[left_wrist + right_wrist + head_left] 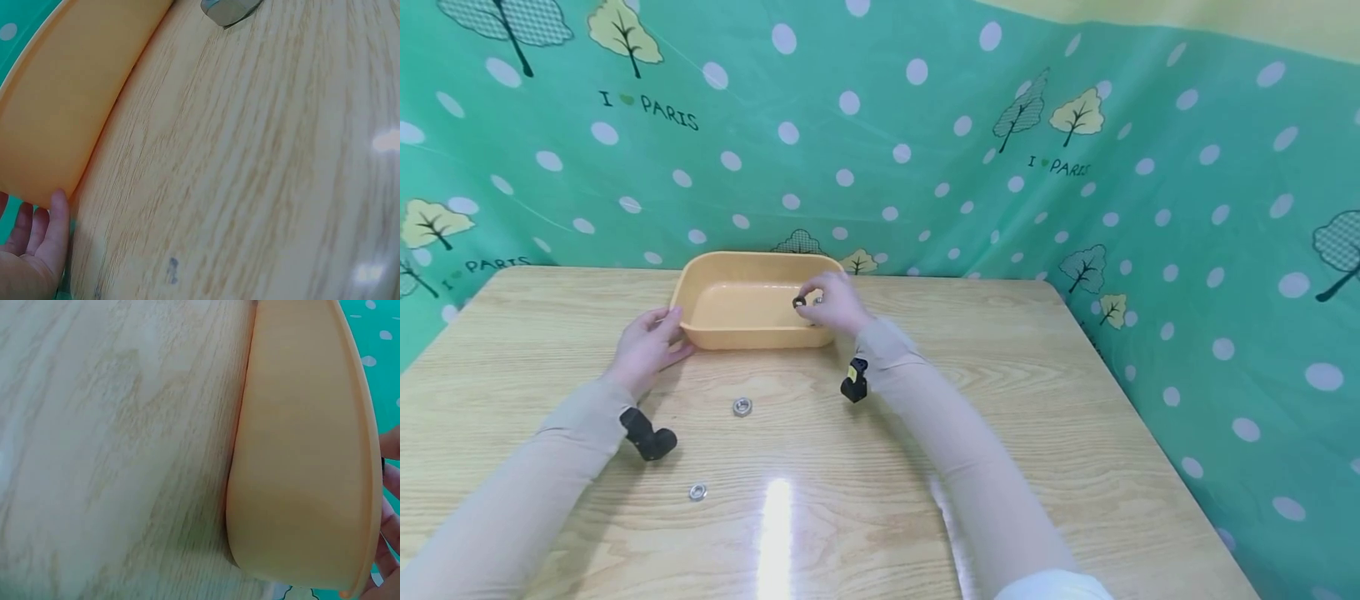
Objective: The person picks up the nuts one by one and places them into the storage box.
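A shallow orange plastic bin (752,339) stands near the table's far edge. My left hand (646,346) rests against its left end; the left wrist view shows fairly straight fingers touching the bin wall (69,106). Above the bin's right part, my right hand (835,304) pinches a small dark nut (799,302) between thumb and fingertip. Another small metal piece (818,300) shows by those fingers, partly hidden. In the right wrist view the bin's front wall (300,450) hides most of the hand. Two silver hex nuts lie in front of the bin, one nearer (697,492), one farther (742,407).
The wooden table (1037,417) carries a bright light reflection (775,533) near its front. A green dotted curtain (880,150) hangs behind and along the right side. Each wrist wears a black camera mount, the left one (649,435) low over the table.
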Tool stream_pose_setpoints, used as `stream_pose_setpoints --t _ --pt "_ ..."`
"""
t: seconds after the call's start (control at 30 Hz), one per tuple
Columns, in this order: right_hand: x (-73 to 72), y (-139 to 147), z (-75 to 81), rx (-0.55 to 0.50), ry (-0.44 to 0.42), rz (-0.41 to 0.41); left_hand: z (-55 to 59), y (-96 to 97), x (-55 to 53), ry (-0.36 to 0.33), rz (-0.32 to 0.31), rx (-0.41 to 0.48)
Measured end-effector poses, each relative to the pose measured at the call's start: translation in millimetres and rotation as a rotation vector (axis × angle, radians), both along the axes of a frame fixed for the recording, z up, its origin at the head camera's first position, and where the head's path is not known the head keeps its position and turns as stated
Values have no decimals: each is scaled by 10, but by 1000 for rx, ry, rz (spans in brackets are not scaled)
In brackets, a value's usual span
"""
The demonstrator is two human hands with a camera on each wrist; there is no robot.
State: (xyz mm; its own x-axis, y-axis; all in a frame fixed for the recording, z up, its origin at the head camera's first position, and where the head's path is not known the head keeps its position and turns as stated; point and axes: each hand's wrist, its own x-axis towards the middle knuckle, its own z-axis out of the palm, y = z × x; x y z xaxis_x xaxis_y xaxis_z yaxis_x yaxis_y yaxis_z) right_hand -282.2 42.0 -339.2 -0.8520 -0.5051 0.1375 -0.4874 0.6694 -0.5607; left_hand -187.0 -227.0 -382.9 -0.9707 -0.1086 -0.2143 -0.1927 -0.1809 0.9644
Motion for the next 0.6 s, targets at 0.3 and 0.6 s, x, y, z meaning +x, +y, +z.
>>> stream_pose_setpoints --t 0.3,0.6 --pt "48 58 -71 -98 -49 -124 4 16 -1 -20 -3 -17" --pt "19 145 -264 -133 -174 -298 33 33 13 -3 -14 -64"
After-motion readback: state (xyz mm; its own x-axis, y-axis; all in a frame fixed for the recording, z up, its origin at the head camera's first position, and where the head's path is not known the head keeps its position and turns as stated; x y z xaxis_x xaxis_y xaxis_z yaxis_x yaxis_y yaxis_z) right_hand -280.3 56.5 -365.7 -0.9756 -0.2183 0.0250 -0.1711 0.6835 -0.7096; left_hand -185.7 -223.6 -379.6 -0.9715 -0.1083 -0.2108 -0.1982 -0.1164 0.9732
